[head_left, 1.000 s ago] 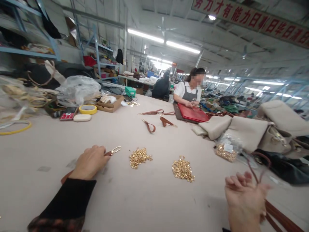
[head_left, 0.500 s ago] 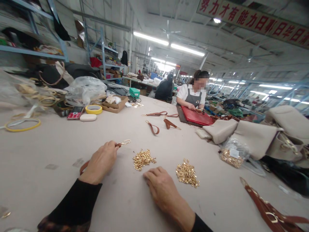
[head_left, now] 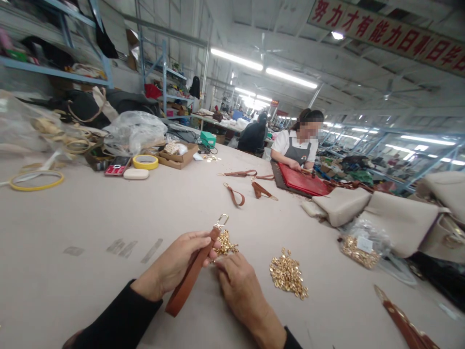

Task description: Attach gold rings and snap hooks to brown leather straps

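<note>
Left hand (head_left: 173, 264): closed round the brown strap, thumb on its upper side, fingers beneath.
Brown strap (head_left: 192, 278): raised at a slant over the table (head_left: 94, 213), its loop hanging toward the near edge; the gold clasp (head_left: 223, 221) at its top points to the far edge.
Right hand (head_left: 242, 288): fingers curled, tips just beside the left hand's; whether they grip a small piece cannot be told.
Left gold pile (head_left: 227, 242): right behind the fingers of both hands, partly hidden.
Right gold pile (head_left: 288, 275): loose on the table, to the right of the right hand.
Far straps: two short looped ones (head_left: 236, 196) (head_left: 261, 190), with longer brown ones (head_left: 241, 173) behind.
Near right corner: more brown straps (head_left: 405, 322).
Right edge: clear bag of gold pieces (head_left: 360, 249) beside pale bags (head_left: 399, 218).
Left edge: yellow tape roll (head_left: 145, 162), white case (head_left: 136, 174), open cardboard box (head_left: 178, 159).
Far right edge: another person (head_left: 296, 148), hands at a red sheet (head_left: 302, 180).
</note>
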`<control>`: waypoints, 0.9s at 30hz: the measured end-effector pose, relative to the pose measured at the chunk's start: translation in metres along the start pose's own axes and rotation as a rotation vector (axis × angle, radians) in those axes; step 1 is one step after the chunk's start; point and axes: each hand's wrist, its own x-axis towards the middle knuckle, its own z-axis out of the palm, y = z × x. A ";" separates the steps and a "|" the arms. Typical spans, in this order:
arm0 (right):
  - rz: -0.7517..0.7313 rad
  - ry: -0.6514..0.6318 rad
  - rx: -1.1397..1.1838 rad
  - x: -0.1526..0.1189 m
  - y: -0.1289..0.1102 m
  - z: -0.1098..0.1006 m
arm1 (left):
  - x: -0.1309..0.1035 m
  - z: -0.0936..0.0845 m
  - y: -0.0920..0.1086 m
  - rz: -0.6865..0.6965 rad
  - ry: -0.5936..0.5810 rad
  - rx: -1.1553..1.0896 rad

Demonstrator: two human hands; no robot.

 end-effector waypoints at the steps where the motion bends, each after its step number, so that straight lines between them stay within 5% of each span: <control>1: 0.045 0.014 0.063 -0.001 0.001 -0.003 | 0.001 0.001 -0.002 -0.006 -0.011 -0.002; 9: 0.319 -0.001 0.326 -0.008 0.016 -0.018 | 0.007 0.005 -0.014 -0.091 0.010 0.025; 21: -0.011 -0.090 0.092 -0.007 0.000 -0.008 | 0.011 -0.004 -0.015 -0.027 0.071 -0.009; 27: 0.013 -0.098 -0.071 0.002 -0.003 0.004 | 0.011 -0.005 -0.015 -0.019 0.091 -0.045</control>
